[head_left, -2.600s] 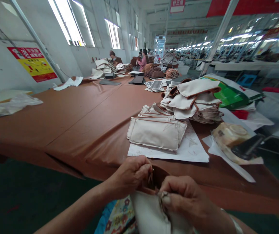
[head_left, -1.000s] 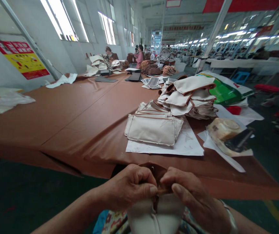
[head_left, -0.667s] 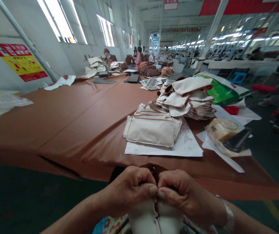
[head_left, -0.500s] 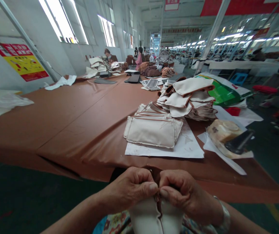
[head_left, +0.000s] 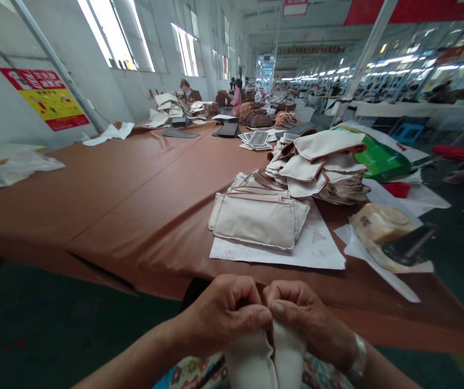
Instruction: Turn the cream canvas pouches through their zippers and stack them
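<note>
My left hand [head_left: 219, 316] and my right hand [head_left: 308, 321] are both closed, thumbs pressed together, pinching the top edge of a cream fabric pouch [head_left: 266, 359] held in my lap below the table edge. The brown trim seen before is hidden under my fingers. Just beyond my hands, a stack of flat cream pouches [head_left: 258, 219] with brown piping lies on white paper [head_left: 321, 251]. Behind that rises a taller heap of cream and brown pieces [head_left: 321, 167].
A long brown-covered table [head_left: 106, 200] runs away from me. A yellowish lump with a dark tool [head_left: 394, 232] lies on paper at right. A green bag [head_left: 377, 154], a clear plastic bag [head_left: 13, 170] at left. People work at the far end [head_left: 237, 97].
My hands have closed together over the pouch's top edge, covering the brown trim, and dropped slightly lower. The view has shifted a little; the table things have not moved.
</note>
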Action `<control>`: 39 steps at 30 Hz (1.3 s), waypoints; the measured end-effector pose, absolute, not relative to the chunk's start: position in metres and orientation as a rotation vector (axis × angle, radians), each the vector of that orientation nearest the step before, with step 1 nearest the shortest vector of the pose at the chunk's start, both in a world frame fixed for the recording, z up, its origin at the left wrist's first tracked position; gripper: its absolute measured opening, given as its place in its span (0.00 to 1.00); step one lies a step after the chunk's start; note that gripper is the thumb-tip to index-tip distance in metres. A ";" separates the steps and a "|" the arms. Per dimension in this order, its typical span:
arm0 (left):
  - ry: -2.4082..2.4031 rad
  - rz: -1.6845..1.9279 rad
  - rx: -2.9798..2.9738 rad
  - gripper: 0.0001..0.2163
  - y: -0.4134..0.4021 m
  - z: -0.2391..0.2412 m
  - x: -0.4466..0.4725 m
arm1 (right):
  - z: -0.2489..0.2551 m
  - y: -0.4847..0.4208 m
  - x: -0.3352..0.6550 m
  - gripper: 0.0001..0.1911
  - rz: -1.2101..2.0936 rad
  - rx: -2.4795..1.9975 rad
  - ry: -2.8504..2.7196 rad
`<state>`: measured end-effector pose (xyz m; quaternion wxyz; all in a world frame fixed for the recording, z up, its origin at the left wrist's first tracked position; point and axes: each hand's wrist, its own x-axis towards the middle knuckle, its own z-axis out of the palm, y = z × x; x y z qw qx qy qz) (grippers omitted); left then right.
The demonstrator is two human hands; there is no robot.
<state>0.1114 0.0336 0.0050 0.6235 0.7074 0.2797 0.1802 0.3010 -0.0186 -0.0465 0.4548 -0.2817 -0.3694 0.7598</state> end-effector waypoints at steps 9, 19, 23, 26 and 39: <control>0.735 0.391 1.893 0.20 0.042 0.013 0.091 | -0.037 -0.015 0.311 0.18 1.887 -0.807 -1.121; 0.697 0.274 1.793 0.15 0.037 0.027 0.087 | -0.037 -0.021 0.310 0.16 1.832 -0.893 -1.171; 0.765 0.145 1.582 0.17 0.036 0.020 0.094 | -0.033 -0.020 0.308 0.17 1.735 -0.939 -1.311; 0.817 0.113 1.454 0.10 0.033 0.006 0.099 | -0.029 -0.020 0.305 0.14 1.666 -0.990 -1.391; 0.871 0.468 1.521 0.05 0.025 0.003 0.110 | -0.025 -0.021 0.316 0.17 1.632 -0.959 -1.465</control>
